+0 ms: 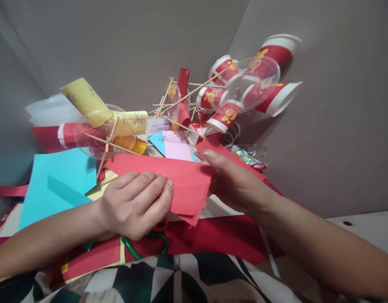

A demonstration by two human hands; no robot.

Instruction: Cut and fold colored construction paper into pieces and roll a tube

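Note:
A folded sheet of red paper (184, 176) is held up in front of me, its layers slightly apart at the lower right corner. My left hand (139, 204) is closed over its lower left part, knuckles upward. At the paper's right edge, my right hand (233, 179) grips with the thumb on the near side; its other fingers are mostly hidden behind. Below my left hand lie green and red loop handles (132, 248), seemingly of scissors, partly covered. Turquoise paper (59, 168) lies beside my left forearm.
Behind the hands stand assemblies of wooden sticks (107, 145), clear plastic discs (260, 75), red paper cups (227, 115) and yellow paper tubes (86, 103). Pink paper (176, 145) lies among them. Grey walls (333, 126) meet behind the table. A clear stick (269, 252) lies at front right.

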